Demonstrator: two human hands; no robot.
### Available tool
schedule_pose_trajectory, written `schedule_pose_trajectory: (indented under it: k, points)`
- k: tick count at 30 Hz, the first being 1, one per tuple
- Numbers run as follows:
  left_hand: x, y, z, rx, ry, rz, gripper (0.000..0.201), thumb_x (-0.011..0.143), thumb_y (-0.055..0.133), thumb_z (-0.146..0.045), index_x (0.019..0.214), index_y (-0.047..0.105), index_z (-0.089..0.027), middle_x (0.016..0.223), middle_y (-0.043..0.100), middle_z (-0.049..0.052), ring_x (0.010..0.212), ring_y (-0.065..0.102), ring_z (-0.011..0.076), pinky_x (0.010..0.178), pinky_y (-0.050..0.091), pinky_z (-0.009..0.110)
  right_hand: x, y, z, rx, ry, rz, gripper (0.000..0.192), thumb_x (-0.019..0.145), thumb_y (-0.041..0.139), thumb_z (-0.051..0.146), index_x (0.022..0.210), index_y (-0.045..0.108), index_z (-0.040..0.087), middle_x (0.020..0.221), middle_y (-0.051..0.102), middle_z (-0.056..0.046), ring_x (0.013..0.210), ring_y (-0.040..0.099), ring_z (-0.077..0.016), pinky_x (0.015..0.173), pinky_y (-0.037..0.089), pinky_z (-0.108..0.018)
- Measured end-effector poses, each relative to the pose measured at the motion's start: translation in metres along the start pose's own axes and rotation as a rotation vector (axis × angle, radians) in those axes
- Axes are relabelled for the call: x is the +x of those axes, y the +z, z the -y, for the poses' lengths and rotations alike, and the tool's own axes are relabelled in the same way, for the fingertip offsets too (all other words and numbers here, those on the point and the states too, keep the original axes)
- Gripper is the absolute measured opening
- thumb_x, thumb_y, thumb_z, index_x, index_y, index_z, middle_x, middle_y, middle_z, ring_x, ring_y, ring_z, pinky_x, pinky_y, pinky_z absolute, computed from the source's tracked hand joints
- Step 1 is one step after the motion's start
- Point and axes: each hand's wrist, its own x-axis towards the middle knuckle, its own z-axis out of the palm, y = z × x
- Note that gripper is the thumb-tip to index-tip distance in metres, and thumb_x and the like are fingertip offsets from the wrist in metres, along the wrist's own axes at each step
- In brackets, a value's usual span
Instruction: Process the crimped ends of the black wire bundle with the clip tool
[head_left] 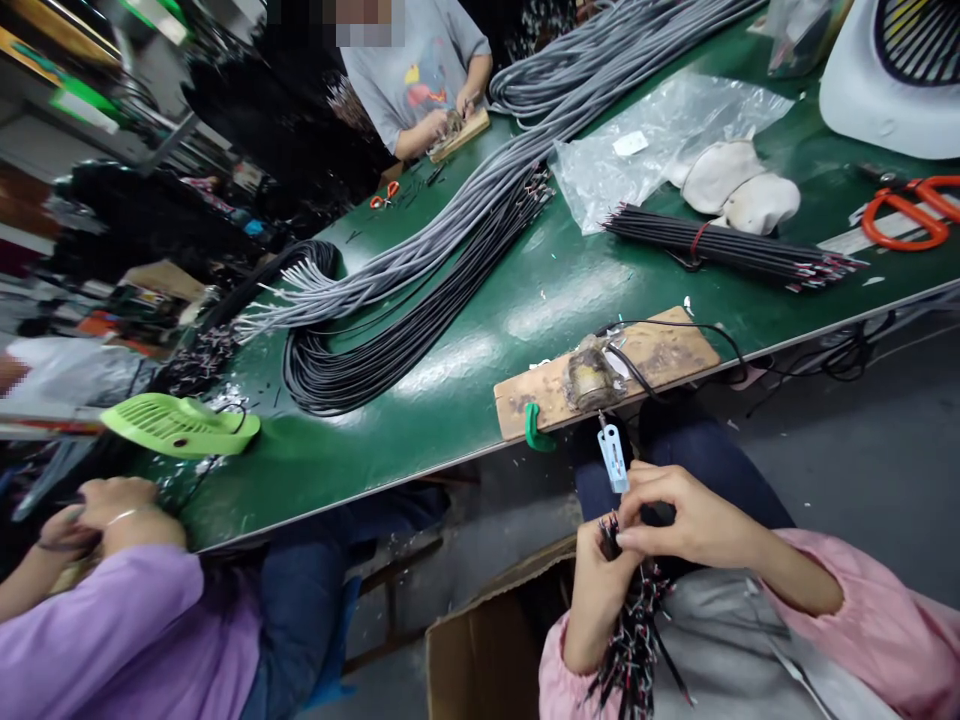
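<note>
My left hand (596, 590) is closed around a bundle of short black cables (634, 640) with stripped red and white wire ends, held over my lap. My right hand (686, 520) reaches across and pinches the top ends of the bundle with its fingertips. Just above the hands a small light-blue tool (613, 457) hangs below the table edge. Above it a wooden board (652, 365) carrying a worn metal fixture (592, 378) is held to the green table (450, 390) by a green clamp (534, 428).
Long grey and black cable bundles (420, 270) lie across the table. A tied black cable bunch (731, 250), plastic bag (660, 135), orange scissors (911, 212) and white fan (892, 75) sit right. A green fan (180, 425), a purple-sleeved person (112, 620) left, another person (420, 70) opposite. Cardboard box (487, 650) below.
</note>
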Motion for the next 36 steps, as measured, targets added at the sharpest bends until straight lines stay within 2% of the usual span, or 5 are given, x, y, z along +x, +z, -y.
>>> schedule_pose_trajectory:
  k: [10, 16, 20, 29, 36]
  points:
    - [0.004, 0.003, 0.000, 0.096, 0.059, -0.041, 0.017, 0.060, 0.071, -0.019, 0.058, 0.055, -0.013, 0.050, 0.048, -0.005, 0.047, 0.043, 0.0075, 0.048, 0.036, 0.020, 0.000, 0.007, -0.014, -0.081, 0.100, -0.097, 0.013, 0.079, 0.059, 0.018, 0.069, 0.066, 0.016, 0.067, 0.058, -0.001, 0.063, 0.051, -0.0128, 0.060, 0.036, -0.025]
    - [-0.003, -0.004, 0.011, -0.215, 0.002, -0.025, 0.027, 0.074, 0.065, -0.039, 0.066, 0.051, -0.017, 0.042, 0.047, -0.007, 0.027, 0.039, 0.0061, 0.031, 0.029, 0.018, -0.012, 0.025, -0.032, 0.245, 0.092, -0.238, 0.020, 0.084, 0.056, 0.028, 0.071, 0.062, 0.014, 0.068, 0.055, -0.002, 0.064, 0.050, -0.0135, 0.059, 0.039, -0.025]
    - [-0.005, -0.003, 0.012, -0.325, 0.011, 0.047, 0.027, 0.076, 0.063, -0.039, 0.068, 0.052, -0.015, 0.040, 0.046, -0.007, 0.023, 0.037, 0.0042, 0.027, 0.026, 0.015, -0.015, 0.029, -0.032, 0.254, 0.024, -0.284, 0.020, 0.085, 0.056, 0.027, 0.073, 0.064, 0.014, 0.071, 0.060, -0.004, 0.069, 0.053, -0.0152, 0.066, 0.041, -0.028]
    - [-0.008, -0.002, 0.009, -0.271, -0.031, 0.037, 0.027, 0.076, 0.065, -0.037, 0.067, 0.053, -0.014, 0.044, 0.048, -0.007, 0.025, 0.041, 0.0042, 0.027, 0.027, 0.015, -0.012, 0.016, -0.014, 0.053, -0.127, -0.328, 0.012, 0.085, 0.056, 0.018, 0.078, 0.065, 0.016, 0.074, 0.063, -0.005, 0.072, 0.053, -0.0159, 0.073, 0.040, -0.031]
    - [-0.006, -0.001, 0.010, -0.304, -0.029, 0.086, 0.032, 0.074, 0.065, -0.043, 0.068, 0.051, -0.015, 0.045, 0.047, -0.007, 0.025, 0.040, 0.0042, 0.028, 0.029, 0.016, -0.015, 0.023, -0.016, 0.341, 0.068, -0.202, 0.020, 0.090, 0.048, 0.030, 0.081, 0.058, 0.015, 0.077, 0.057, -0.004, 0.072, 0.054, -0.0145, 0.063, 0.043, -0.025]
